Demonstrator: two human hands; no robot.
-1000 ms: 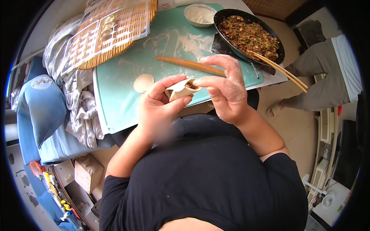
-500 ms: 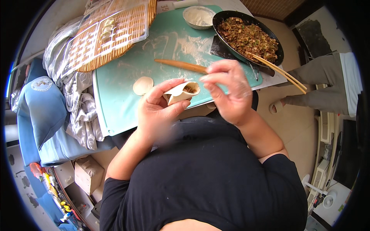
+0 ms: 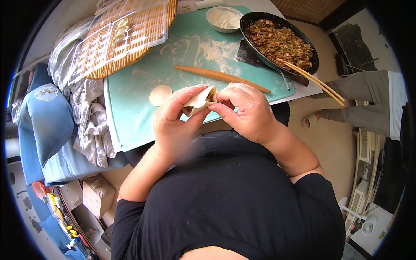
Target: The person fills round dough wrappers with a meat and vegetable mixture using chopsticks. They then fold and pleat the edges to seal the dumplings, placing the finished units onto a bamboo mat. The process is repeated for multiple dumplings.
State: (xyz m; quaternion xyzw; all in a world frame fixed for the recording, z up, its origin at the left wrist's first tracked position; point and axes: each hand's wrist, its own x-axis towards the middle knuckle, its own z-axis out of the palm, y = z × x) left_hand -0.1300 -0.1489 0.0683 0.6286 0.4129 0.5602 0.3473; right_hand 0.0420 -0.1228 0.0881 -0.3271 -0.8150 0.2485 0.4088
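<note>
Between my two hands is a dumpling [image 3: 200, 102], a pale dough wrapper folded over brown filling that shows at its right end. My left hand [image 3: 173, 119] pinches it from the left with thumb and fingers. My right hand [image 3: 249, 112], floury, grips the wrapper's right edge between thumb and fingers. A flat round dough wrapper [image 3: 160, 95] lies on the green mat [image 3: 125, 117] just beyond my left hand. Past my right hand rests a tapered wooden rolling pin [image 3: 221, 77].
A black pan of minced filling [image 3: 279, 43] stands back right, with chopsticks [image 3: 314, 82] jutting over the table edge. Behind is a bowl of flour [image 3: 224, 20]. A divided clear tray [image 3: 147, 34] with several dumplings sits on a woven mat [image 3: 102, 73]. Another person's legs [image 3: 355, 102] are at right.
My right hand has come left and down from beside the dumpling and now grips its right edge. The wrapper's opening has narrowed. My left hand keeps its hold.
</note>
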